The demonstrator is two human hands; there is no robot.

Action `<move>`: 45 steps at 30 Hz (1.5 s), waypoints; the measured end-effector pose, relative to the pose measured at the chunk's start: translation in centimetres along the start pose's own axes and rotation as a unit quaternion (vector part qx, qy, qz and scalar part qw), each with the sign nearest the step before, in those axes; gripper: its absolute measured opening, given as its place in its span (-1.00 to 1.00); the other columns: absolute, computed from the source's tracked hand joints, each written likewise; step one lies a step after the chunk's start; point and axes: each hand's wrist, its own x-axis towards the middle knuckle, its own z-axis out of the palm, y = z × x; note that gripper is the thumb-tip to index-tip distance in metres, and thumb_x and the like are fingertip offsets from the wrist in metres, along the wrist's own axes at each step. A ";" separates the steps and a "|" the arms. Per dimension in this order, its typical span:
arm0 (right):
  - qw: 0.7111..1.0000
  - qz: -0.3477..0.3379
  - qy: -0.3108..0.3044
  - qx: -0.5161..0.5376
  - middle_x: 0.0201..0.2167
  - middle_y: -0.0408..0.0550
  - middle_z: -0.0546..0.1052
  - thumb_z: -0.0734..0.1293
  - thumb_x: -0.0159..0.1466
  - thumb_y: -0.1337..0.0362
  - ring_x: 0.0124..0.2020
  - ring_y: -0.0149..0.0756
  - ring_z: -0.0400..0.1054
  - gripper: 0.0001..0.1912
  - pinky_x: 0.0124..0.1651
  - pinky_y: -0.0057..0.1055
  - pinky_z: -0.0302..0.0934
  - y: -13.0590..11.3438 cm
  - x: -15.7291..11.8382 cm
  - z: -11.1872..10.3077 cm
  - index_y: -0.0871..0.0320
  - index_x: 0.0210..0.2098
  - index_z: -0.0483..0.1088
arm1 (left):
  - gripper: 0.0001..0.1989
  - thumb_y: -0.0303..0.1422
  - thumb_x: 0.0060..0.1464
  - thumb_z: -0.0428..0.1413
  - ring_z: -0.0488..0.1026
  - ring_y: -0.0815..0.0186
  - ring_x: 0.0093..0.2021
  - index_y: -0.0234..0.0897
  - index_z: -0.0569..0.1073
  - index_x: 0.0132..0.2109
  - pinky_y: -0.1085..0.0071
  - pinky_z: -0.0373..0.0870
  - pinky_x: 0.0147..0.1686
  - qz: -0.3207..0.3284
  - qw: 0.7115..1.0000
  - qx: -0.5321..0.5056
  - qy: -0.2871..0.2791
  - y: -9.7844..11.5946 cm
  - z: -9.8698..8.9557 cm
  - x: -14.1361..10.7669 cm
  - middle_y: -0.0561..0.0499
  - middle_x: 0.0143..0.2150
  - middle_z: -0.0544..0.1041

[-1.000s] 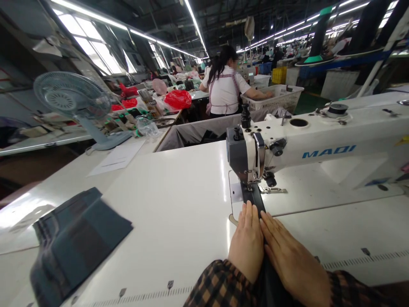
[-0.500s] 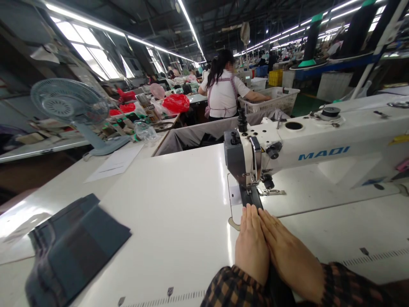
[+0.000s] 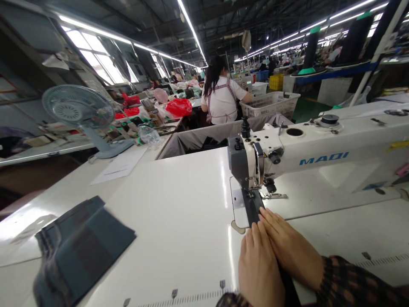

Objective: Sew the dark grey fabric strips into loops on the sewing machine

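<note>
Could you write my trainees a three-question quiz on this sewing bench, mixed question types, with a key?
1. True or false: the dark strip runs under the presser foot.
2. Where is the blue-grey cloth? A: in the white basket. B: on the table, left of the hands. C: on the fan.
3. Whose fingertips reach nearer the presser foot: left hand or right hand?

Key: 1 true; 2 B; 3 right hand.

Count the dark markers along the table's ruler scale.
4 visible: leftmost marker, second marker and third marker left of the left hand; fourth marker right of the right hand. Hands or sleeves may hide more.
</note>
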 end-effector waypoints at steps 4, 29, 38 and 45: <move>0.999 0.016 0.011 0.025 0.17 0.04 0.07 0.05 0.20 0.43 0.19 -0.25 -0.11 -0.51 0.15 -0.19 0.03 0.1 -0.1 -0.3 0.25 0.14 0.05 | -0.71 -0.56 -0.04 -0.13 0.43 0.14 -0.33 -0.37 0.35 -0.15 0.27 0.38 -0.47 -0.068 0.996 -0.025 -0.055 0.0 -1.0 2.7 -0.15 -0.27 0.44; 0.999 0.035 0.008 -0.039 0.17 0.19 0.03 0.03 0.24 0.39 0.20 -0.12 -0.16 -0.52 0.14 -0.19 0.05 -1.5 -0.4 0.4 0.40 0.14 0.01 | -0.55 -0.56 0.10 -0.25 -0.20 0.19 0.24 -0.51 0.00 0.16 0.16 0.10 0.13 0.161 0.983 -0.084 0.017 -5.1 3.8 3.3 -0.34 0.22 0.01; 0.999 0.028 0.016 -0.041 0.16 0.20 0.06 0.03 0.13 0.53 0.20 -0.14 -0.18 -0.45 0.15 -0.20 0.04 -1.9 0.2 -0.5 0.40 0.14 0.02 | -0.50 -0.62 0.06 -0.24 -0.24 0.20 0.24 -0.49 -0.04 0.18 0.13 0.12 0.11 0.161 0.983 -0.085 0.023 -4.9 3.7 3.8 -0.31 0.21 0.05; 0.999 0.012 0.001 -0.030 0.17 0.19 0.02 0.02 0.15 0.50 0.20 -0.15 -0.18 -0.45 0.14 -0.18 0.04 -1.2 0.5 -0.6 0.41 0.15 -0.02 | -0.50 -0.62 0.04 -0.21 -0.21 0.20 0.24 -0.47 -0.01 0.16 0.11 0.16 0.09 0.169 0.982 -0.078 0.032 -4.8 3.7 4.1 -0.28 0.21 0.08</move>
